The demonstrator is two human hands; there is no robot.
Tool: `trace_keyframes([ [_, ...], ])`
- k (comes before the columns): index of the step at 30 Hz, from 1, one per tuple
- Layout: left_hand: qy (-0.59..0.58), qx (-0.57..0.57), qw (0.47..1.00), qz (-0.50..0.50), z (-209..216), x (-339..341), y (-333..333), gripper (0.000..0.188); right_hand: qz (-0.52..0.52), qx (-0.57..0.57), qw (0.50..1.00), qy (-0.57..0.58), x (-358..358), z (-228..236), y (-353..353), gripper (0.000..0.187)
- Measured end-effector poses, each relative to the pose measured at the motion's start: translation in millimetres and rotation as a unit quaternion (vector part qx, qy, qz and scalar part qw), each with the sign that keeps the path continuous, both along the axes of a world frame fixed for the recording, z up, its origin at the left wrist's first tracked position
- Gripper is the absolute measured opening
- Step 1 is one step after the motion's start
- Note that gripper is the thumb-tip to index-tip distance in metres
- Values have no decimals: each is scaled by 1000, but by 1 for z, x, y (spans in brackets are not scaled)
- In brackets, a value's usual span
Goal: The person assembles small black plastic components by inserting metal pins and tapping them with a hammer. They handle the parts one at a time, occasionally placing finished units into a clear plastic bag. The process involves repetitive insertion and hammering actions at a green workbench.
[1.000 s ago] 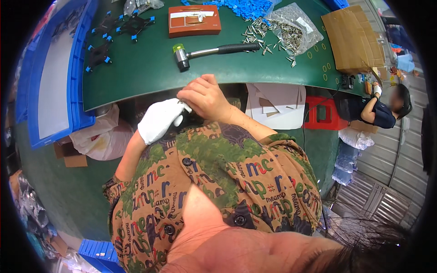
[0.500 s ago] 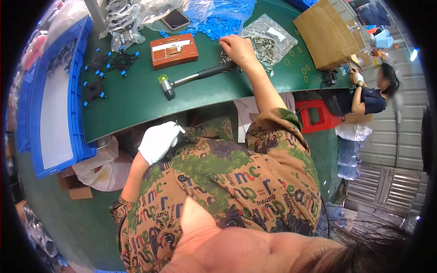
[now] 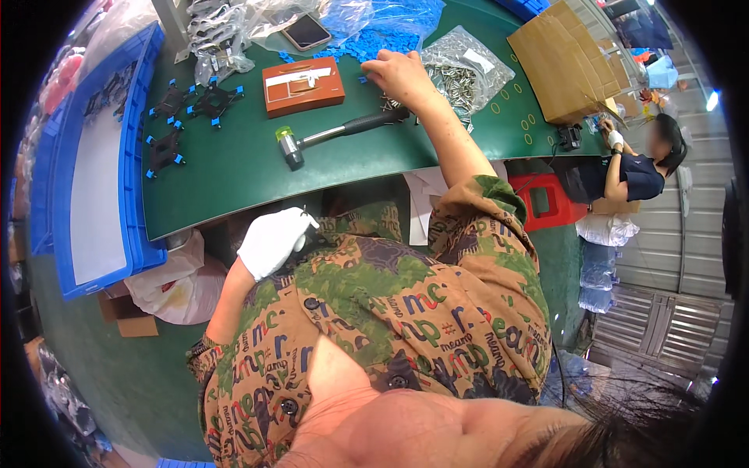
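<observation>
My left hand (image 3: 273, 243), in a white glove, is closed in front of my chest below the table edge. A small dark metal-looking piece pokes out at its fingertips; its kind is mostly hidden. My bare right hand (image 3: 399, 76) reaches over the table, with its bent fingers apart, beside a pile of small blue parts (image 3: 374, 45). One loose blue piece (image 3: 363, 79) lies close by its thumb. Under and beside the wrist are metal screw-like pieces (image 3: 456, 90), many of them in a clear plastic bag (image 3: 490, 64).
A rubber mallet (image 3: 291, 150) lies near an orange-brown box (image 3: 303, 97). Black brackets with blue tips (image 3: 214, 103) rest at left, beside a blue crate (image 3: 129, 179). A phone (image 3: 307, 33), a cardboard box (image 3: 566, 62) and a red stool (image 3: 555, 199) are around; a co-worker (image 3: 636, 168) sits at far right.
My right hand has moved slightly away from me and its fingers have spread. A loose blue piece now shows by its thumb. My left hand stays put.
</observation>
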State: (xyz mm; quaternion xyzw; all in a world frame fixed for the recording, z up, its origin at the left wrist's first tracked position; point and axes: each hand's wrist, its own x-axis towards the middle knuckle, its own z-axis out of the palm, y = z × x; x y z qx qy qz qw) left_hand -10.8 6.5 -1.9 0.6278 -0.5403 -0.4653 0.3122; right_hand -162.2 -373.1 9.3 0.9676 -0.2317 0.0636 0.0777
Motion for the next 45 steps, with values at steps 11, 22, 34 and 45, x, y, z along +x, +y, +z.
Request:
trace_keyframes([
  [11,-16,-30,999,-6,0,-3,-1,33,112,-27,993,-1,6,-12,-14,22],
  [22,-174,-202,961,-81,-23,1,10,14,210,408,886,-72,-16,22,178,24],
  [34,-78,-48,995,-33,-4,-5,1,30,226,382,892,-87,-27,6,210,23],
  [45,-41,-54,998,-15,-1,-7,3,34,166,484,859,-27,-32,20,204,30],
])
